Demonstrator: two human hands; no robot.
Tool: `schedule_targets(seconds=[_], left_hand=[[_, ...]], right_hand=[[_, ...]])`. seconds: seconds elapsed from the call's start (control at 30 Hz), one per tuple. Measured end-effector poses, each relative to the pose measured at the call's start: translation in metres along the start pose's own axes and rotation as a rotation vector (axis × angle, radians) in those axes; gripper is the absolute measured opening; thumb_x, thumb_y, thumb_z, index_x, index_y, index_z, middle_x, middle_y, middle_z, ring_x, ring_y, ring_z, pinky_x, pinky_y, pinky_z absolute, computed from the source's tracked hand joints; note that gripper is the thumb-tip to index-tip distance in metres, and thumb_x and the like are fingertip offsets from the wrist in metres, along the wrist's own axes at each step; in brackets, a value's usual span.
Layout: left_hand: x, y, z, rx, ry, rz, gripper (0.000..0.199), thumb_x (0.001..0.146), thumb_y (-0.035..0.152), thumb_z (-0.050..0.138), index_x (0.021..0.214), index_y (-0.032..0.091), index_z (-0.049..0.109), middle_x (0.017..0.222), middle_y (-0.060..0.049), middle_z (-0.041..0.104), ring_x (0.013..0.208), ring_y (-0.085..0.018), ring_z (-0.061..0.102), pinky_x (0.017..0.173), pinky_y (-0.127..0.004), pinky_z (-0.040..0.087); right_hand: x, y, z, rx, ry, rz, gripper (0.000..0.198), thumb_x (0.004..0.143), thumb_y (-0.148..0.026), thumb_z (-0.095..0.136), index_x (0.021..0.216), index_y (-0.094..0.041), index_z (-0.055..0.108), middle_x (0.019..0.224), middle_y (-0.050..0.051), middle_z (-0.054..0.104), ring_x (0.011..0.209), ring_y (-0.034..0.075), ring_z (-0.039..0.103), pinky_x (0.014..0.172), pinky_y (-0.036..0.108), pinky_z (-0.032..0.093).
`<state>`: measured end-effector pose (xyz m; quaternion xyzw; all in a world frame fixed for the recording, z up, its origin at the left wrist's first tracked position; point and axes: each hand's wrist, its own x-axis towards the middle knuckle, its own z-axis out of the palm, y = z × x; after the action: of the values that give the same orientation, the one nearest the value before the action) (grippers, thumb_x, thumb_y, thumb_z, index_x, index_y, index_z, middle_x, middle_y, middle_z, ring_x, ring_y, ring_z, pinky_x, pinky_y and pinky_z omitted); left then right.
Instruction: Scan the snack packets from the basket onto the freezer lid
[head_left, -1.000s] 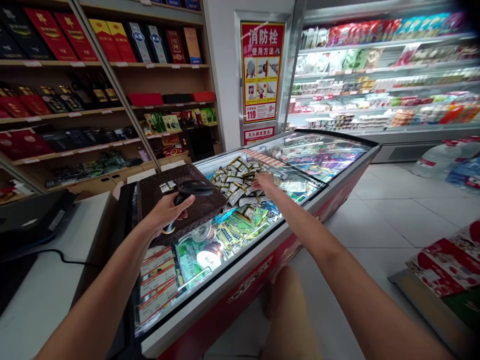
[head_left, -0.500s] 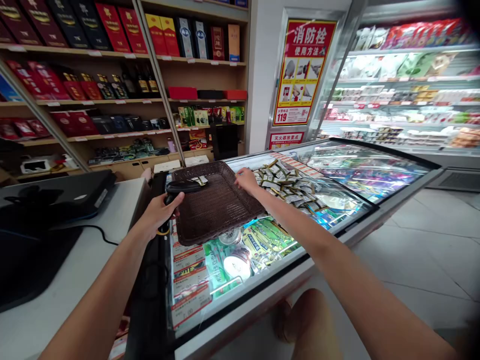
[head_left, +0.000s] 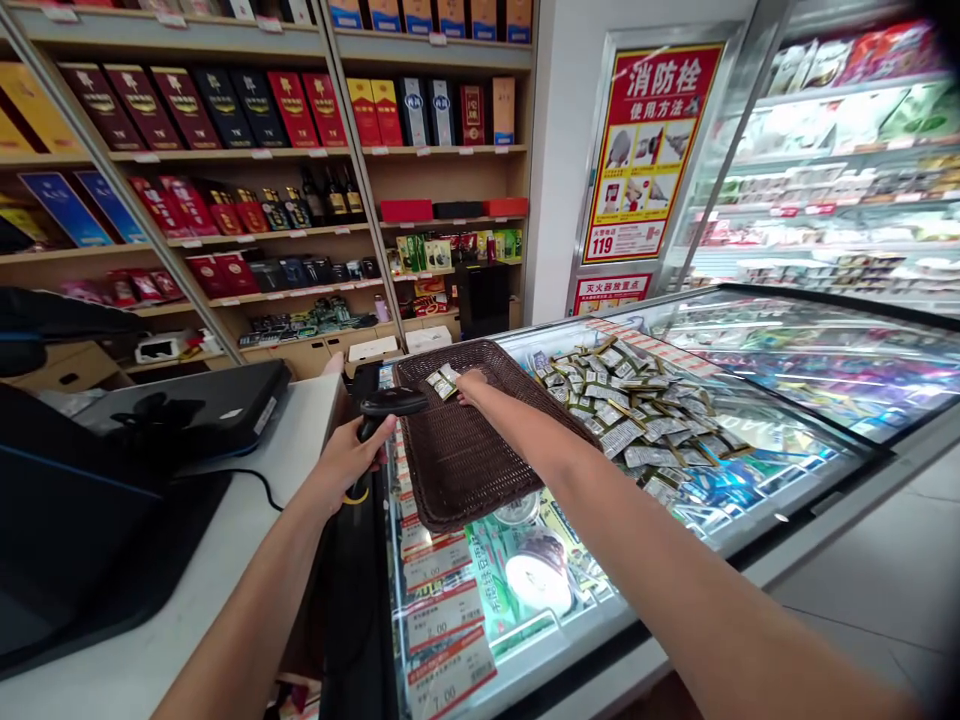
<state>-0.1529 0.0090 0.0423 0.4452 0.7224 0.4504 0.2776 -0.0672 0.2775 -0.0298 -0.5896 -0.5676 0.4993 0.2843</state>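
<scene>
My left hand (head_left: 352,462) is wrapped round the handle of a black barcode scanner (head_left: 394,402), whose head reaches over the left side of a brown woven basket (head_left: 465,465). Inside the basket, near its far end, my right hand (head_left: 474,387) has its fingers closed at the edge of a small silver-and-gold packet (head_left: 442,382). The fingertips are partly hidden. Right of the basket, a loose heap of similar packets (head_left: 622,400) lies on the glass top of a freezer (head_left: 780,440).
Price tags (head_left: 446,610) line the freezer's near left edge. To the left stands a white counter (head_left: 225,540) with a black device (head_left: 202,405) and a cable. Shelves of boxed goods (head_left: 225,105) rise behind, and a refrigerated display (head_left: 847,190) is at the right.
My right hand has moved from the basket's right rim, beside the heap, leftward to the packet inside. My left hand still holds the scanner. The whole view has shifted.
</scene>
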Motion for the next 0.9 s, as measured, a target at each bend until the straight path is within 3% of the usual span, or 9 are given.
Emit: schedule_targets(seconds=[0.1,0.2,0.3,0.4,0.63,0.77,0.9], left_hand=[[-0.004,0.002,0.003,0.011,-0.003,0.007,0.059,0.064,0.075,0.068,0.079,0.018,0.061,0.061,0.002,0.059,0.056,-0.013,0.056,0.05,-0.023,0.043],[-0.01,0.011,0.01,0.023,-0.005,0.038,0.058,0.065,0.074,0.068,0.08,0.018,0.062,0.059,0.002,0.059,0.056,-0.014,0.056,0.05,-0.024,0.043],[-0.018,0.026,0.023,0.042,-0.03,0.075,0.058,0.066,0.074,0.067,0.08,0.018,0.063,0.059,0.002,0.06,0.055,-0.014,0.057,0.049,-0.023,0.042],[-0.031,0.049,0.042,0.061,-0.086,0.121,0.059,0.065,0.074,0.068,0.083,0.019,0.064,0.061,0.003,0.062,0.055,-0.013,0.058,0.05,-0.022,0.044],[-0.059,0.106,0.095,0.192,-0.21,0.284,0.058,0.069,0.074,0.065,0.085,0.018,0.065,0.055,0.001,0.062,0.053,-0.015,0.06,0.048,-0.023,0.043],[-0.066,0.129,0.125,0.252,-0.229,0.342,0.058,0.069,0.075,0.063,0.083,0.019,0.065,0.054,0.0,0.063,0.053,-0.017,0.06,0.046,-0.023,0.039],[-0.075,0.145,0.152,0.305,-0.256,0.383,0.057,0.07,0.075,0.061,0.078,0.019,0.063,0.052,0.0,0.063,0.052,-0.017,0.059,0.046,-0.024,0.037]], right_hand=[[-0.008,0.001,-0.01,-0.014,0.072,-0.02,0.023,0.087,-0.028,0.061,0.1,-0.009,0.063,0.088,0.016,0.068,0.068,0.022,0.067,0.045,0.027,0.053],[-0.025,0.005,-0.036,-0.003,0.117,-0.162,0.018,0.082,-0.024,0.065,0.097,-0.016,0.061,0.095,0.01,0.067,0.072,0.019,0.065,0.046,0.023,0.052],[-0.053,0.012,-0.078,0.038,0.091,-0.296,0.01,0.082,-0.021,0.062,0.09,-0.018,0.058,0.088,0.005,0.065,0.066,0.016,0.063,0.047,0.022,0.051],[-0.086,0.021,-0.127,0.095,0.037,-0.331,0.005,0.083,-0.015,0.057,0.084,-0.019,0.053,0.071,0.0,0.059,0.055,0.013,0.058,0.047,0.022,0.049],[-0.142,0.055,-0.236,0.187,0.024,-0.405,0.019,0.087,-0.018,0.056,0.073,-0.021,0.045,0.056,-0.005,0.049,0.051,0.012,0.055,0.051,0.023,0.049],[-0.163,0.076,-0.281,0.238,0.04,-0.429,0.023,0.091,-0.019,0.054,0.072,-0.021,0.042,0.056,-0.006,0.047,0.05,0.011,0.054,0.053,0.025,0.051],[-0.179,0.092,-0.31,0.277,0.039,-0.411,0.022,0.092,-0.02,0.054,0.073,-0.021,0.043,0.056,-0.006,0.05,0.051,0.011,0.057,0.056,0.026,0.053]])
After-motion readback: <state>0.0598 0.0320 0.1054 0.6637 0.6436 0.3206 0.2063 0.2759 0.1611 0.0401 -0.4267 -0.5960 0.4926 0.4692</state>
